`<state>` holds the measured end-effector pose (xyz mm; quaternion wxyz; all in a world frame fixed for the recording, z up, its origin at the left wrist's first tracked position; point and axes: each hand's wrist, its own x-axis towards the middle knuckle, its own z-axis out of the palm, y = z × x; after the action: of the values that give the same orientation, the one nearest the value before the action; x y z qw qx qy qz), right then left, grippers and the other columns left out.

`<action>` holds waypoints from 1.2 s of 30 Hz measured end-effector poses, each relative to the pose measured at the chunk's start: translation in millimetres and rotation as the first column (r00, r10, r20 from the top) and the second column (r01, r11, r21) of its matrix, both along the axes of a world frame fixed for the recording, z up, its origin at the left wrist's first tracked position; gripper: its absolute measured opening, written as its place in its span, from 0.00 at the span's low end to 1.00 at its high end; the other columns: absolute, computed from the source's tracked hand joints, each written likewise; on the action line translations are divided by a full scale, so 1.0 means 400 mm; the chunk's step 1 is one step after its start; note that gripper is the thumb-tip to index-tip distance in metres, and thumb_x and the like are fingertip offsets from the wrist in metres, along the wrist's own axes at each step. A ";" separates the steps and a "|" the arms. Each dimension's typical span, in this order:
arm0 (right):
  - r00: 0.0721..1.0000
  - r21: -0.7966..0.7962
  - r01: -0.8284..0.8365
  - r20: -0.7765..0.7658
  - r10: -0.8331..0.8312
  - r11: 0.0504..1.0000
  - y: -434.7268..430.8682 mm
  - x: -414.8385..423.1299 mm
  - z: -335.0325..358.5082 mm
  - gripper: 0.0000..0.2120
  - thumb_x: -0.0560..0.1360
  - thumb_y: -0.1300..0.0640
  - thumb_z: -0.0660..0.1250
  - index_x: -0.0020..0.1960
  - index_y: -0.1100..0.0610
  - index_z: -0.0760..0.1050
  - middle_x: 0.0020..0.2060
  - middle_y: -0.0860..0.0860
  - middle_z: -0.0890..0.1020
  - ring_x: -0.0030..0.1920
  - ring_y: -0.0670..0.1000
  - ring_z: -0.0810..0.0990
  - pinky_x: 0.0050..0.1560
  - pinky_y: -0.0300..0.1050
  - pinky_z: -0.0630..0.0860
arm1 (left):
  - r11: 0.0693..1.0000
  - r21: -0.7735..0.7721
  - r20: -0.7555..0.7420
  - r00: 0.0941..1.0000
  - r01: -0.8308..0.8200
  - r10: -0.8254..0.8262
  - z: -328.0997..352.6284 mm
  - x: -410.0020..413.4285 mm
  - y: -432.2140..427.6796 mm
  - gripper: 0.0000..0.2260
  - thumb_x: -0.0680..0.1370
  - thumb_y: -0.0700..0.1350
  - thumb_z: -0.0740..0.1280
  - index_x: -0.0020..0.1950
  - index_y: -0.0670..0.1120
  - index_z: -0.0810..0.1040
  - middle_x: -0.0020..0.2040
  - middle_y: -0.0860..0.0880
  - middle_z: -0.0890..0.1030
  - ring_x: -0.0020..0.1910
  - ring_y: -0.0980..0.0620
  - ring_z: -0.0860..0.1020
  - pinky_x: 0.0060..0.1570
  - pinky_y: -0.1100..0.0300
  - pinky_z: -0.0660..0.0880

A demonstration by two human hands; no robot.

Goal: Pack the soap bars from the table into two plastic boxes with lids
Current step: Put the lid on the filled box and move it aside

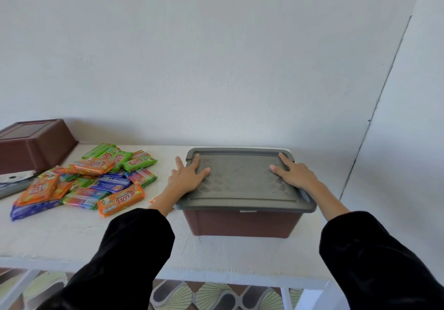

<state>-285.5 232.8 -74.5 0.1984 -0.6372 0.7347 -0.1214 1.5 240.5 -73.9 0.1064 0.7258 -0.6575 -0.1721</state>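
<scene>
- A rectangular brown plastic box (242, 223) with smooth, slightly tapered walls stands on the white, rough-textured tabletop (96, 237), right of centre in the frame.
- A grey plastic lid (242, 177) with rounded corners, a raised rim and a recessed panel embossed with small hatch marks covers the box and overhangs its walls.
- The left hand (188, 175) lies flat on the left end of the lid with its fingers straight and fanned out. The thumb points in over the textured panel, and the outermost finger reaches past the lid's edge.
- The right hand (296, 174) lies flat on the right end of the lid. Its fingers are also straight and spread, with the tips towards the far right corner.
- Both arms wear soft black sleeves (125, 249) that end just short of the wrists.
- The wrapped soap bars (96, 180) lie in a loose, overlapping heap on the tabletop, left of the box and apart from it. They are flat oblong packs in glossy orange, green and blue film with crimped ends.
- A second brown plastic box (33, 146) sits upside down at the far left of the frame, its flat base upward and its walls flaring downward.
- A flat grey plastic piece (12, 186) shows at the left edge, below that box and partly hidden.
- A plain white matte wall (216, 57) rises behind the tabletop.
- A floor patterned in brown and pale green fan shapes (211, 295) is visible below the tabletop's front edge.
</scene>
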 end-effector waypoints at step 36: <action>0.993 -0.439 0.068 0.115 -0.019 0.896 0.049 0.026 0.011 0.22 0.82 0.54 0.50 0.74 0.56 0.59 0.73 0.60 0.62 0.72 0.61 0.62 0.70 0.55 0.61 | 0.998 -0.055 -0.096 0.994 0.039 -0.045 0.012 0.028 -0.012 0.22 0.83 0.51 0.44 0.76 0.57 0.44 0.77 0.43 0.43 0.76 0.42 0.41 0.72 0.40 0.41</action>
<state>-274.9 252.6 -70.0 0.0852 -0.6416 0.6903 -0.3234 12.9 235.6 -69.1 0.1540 0.6995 -0.6710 -0.1920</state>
